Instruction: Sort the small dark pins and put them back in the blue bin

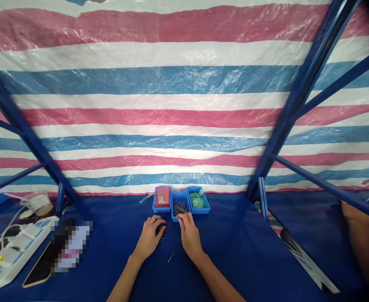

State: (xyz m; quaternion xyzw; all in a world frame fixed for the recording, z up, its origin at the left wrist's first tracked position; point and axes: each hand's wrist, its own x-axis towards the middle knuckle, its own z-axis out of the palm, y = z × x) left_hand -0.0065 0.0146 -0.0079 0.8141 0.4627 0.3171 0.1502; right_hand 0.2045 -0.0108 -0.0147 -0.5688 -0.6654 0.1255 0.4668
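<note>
My left hand (149,238) is curled round a few small dark thin pieces (160,229) just above the blue table, and some ends stick out below the fingers. With its fingertips closed together, my right hand (189,240) is at the front edge of the middle blue bin (175,218). Whatever it pinches is too small to make out. In that bin lies a heap of dark thin metal pieces (180,208), perhaps screws or bits. One thin yellowish piece (171,257) lies on the table between my forearms.
Left of the middle bin is a blue bin with red packets (162,197); right of it, one with green packets (197,199). A clear tube (145,198) lies nearby. A power strip (23,251) and phone (39,264) sit at left. Another person's arm (359,235) shows far right.
</note>
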